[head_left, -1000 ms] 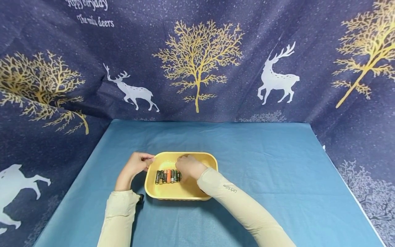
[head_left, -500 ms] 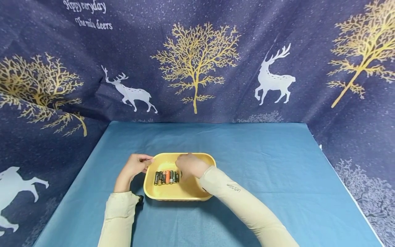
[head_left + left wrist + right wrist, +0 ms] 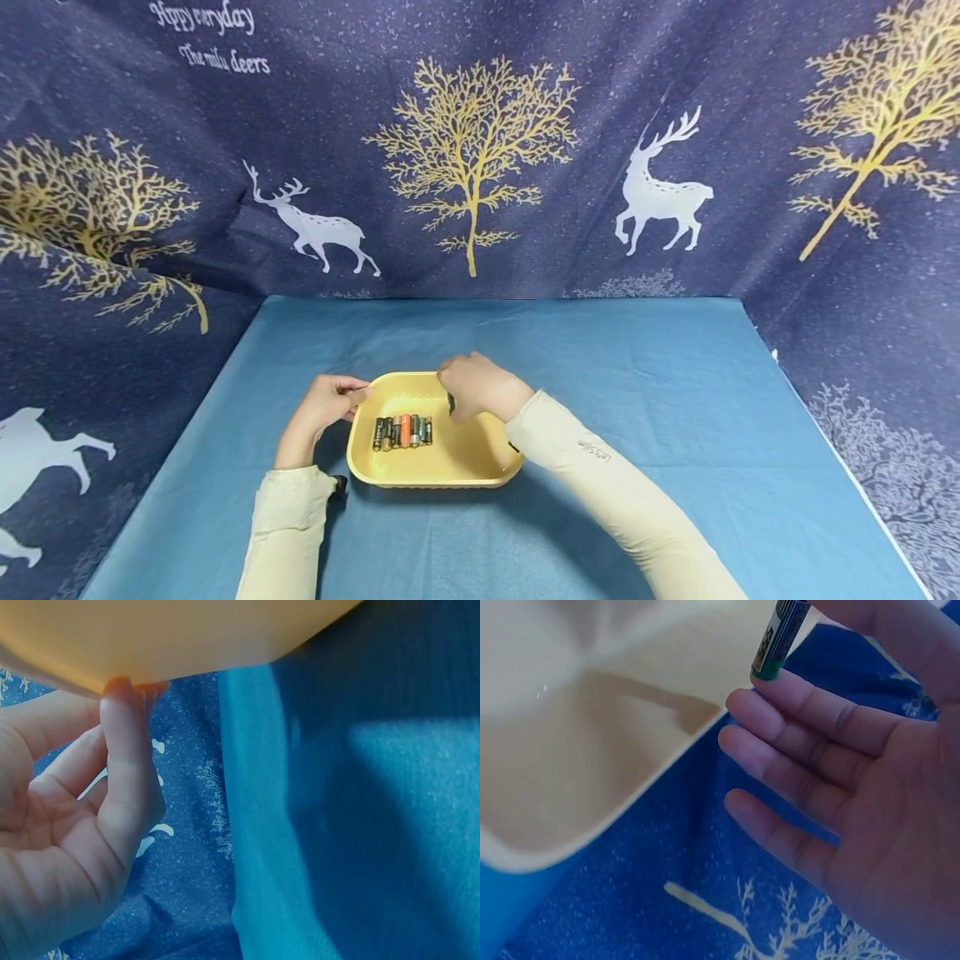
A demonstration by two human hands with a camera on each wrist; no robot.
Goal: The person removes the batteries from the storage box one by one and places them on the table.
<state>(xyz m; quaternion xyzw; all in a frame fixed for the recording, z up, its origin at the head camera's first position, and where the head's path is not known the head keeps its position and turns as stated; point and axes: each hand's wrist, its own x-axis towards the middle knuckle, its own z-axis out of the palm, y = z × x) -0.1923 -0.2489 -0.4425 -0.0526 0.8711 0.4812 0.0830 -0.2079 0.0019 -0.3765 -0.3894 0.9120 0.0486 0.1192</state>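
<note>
A shallow yellow plastic tub (image 3: 420, 482) sits on the blue cloth, with a row of several batteries (image 3: 406, 432) lying side by side in its left half. One of them is orange; the others are mostly dark. At the tub's left end, my left hand (image 3: 327, 404) pinches the rim between thumb and fingers. My right hand (image 3: 486, 388) is over the tub's far right part, pinching a small battery (image 3: 780, 637) with a green end between thumb and index finger. In the right wrist view the other fingers are spread beside the tub's wall, and the battery's upper end is cut off.
Blue cloth (image 3: 637, 375) covers the table. Behind and at both sides hangs a dark blue curtain (image 3: 540, 250) printed with deer and golden trees. A small black object (image 3: 339, 487) shows at the left cuff.
My right hand has risen out of the tub and moved right toward its far rim, carrying a battery. The left hand stays at the rim; the row of batteries lies as before.
</note>
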